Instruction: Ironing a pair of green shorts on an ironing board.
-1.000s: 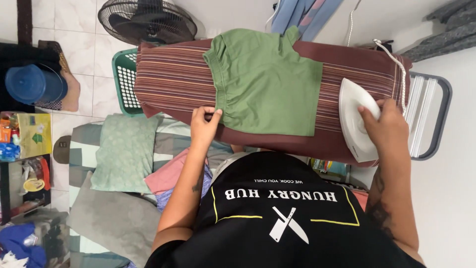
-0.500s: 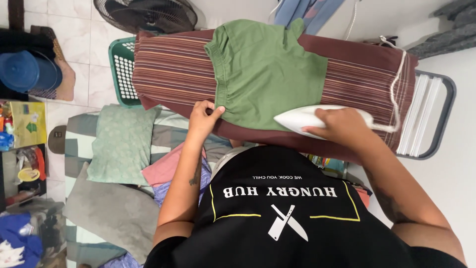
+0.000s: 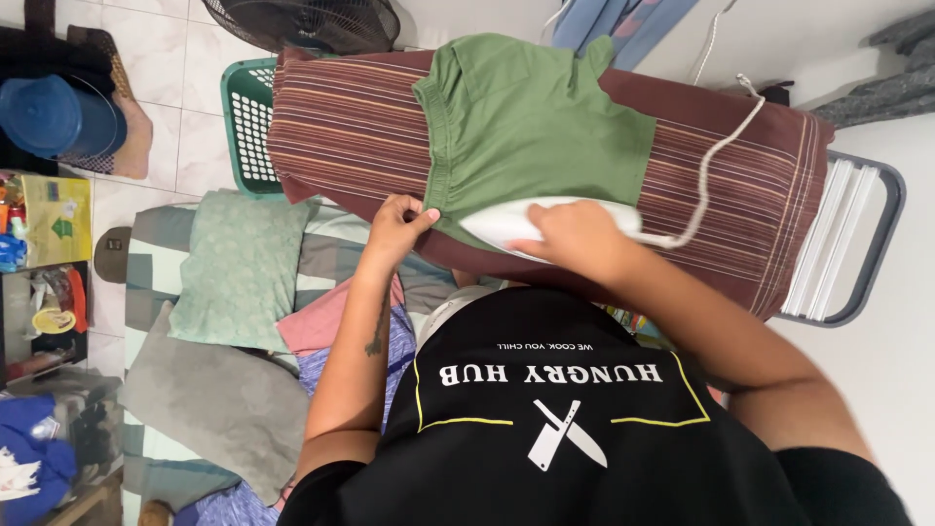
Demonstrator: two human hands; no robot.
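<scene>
Striped brown ironing board [image 3: 341,136] carries green shorts [image 3: 536,127] laid flat. Right hand [image 3: 575,239] wraps the white iron [image 3: 506,222] on their near edge, hiding its handle; left hand [image 3: 394,229] pinches the waistband corner. Behind, a fan [image 3: 312,19] is cut off.

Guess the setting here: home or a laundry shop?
Likely a home room used for ironing. A striped maroon cloth-covered ironing board stands over a bed with a pale green patterned pillow, a green plastic laundry basket sits on white floor tiles, and a black pedestal fan is behind.
</scene>
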